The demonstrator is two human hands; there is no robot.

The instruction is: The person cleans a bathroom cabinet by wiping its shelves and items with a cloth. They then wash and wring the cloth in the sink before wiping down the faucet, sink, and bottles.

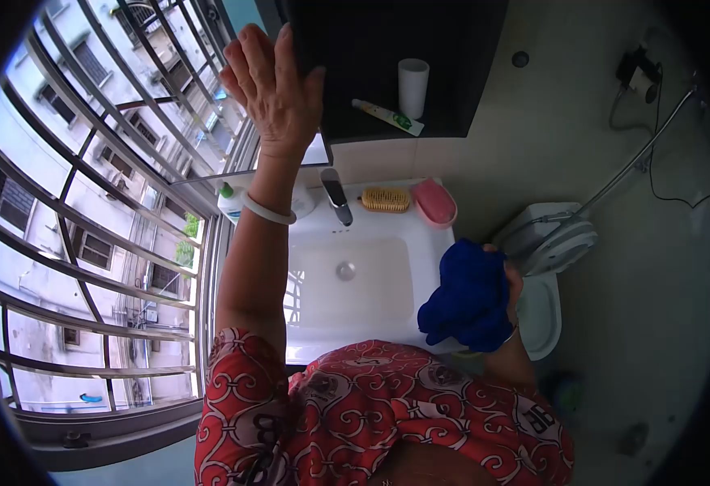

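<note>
My left hand (272, 93) is raised at the upper left, beside the dark shelf and the window. Its fingers are stretched and apart, with nothing visible in them. A white bangle (267, 211) circles that wrist. On the right, my right hand (514, 285) grips a bunched blue cloth (470, 296), which hides most of the fingers. The cloth hangs by the right rim of the white washbasin (429, 279). Between my arms, the basin's bowl shows its round drain (345, 270).
Along the basin's back edge are a tap (336, 197), a yellow brush (385, 199), a pink soap box (434, 202) and a green-capped bottle (228, 199). The shelf holds a white cup (412, 87) and a tube (387, 117). A toilet (540, 312) stands right; a barred window (87, 243) left.
</note>
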